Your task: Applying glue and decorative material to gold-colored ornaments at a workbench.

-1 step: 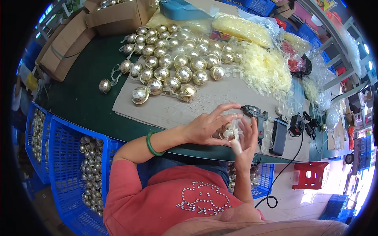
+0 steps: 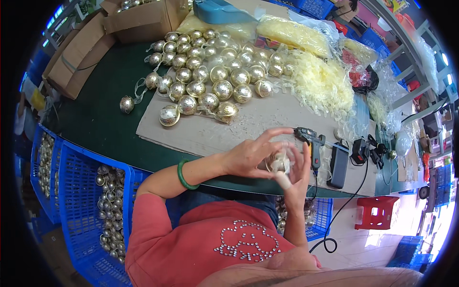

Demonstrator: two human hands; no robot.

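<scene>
Between my two hands, over the near table edge, is a gold ball ornament [image 2: 276,163] with a whitish translucent ribbon on it, partly hidden and blurred. My left hand [image 2: 247,157], a green bangle on its wrist, curls its fingers and thumb round the ball from the left. From the right, my right hand [image 2: 300,174] closes on it; one of its fingers wears a pale cover [image 2: 283,180]. Just beyond the fingertips a dark glue gun [image 2: 311,142] lies on the cardboard sheet [image 2: 191,138], close to a black box-shaped thing [image 2: 338,165].
Many gold ball ornaments [image 2: 222,90] with ribbons cover the cardboard's far part, beside a heap of pale yellow ribbon loops [image 2: 321,79]. Cartons [image 2: 79,64] stand back left. Blue baskets [image 2: 91,191] of balls flank me. A black cable [image 2: 356,191] hangs over the right edge near a red stool [image 2: 377,213].
The ball has turned slightly between my fingers. My right hand's covered finger has shifted a little down and left; the left hand stays nearly still.
</scene>
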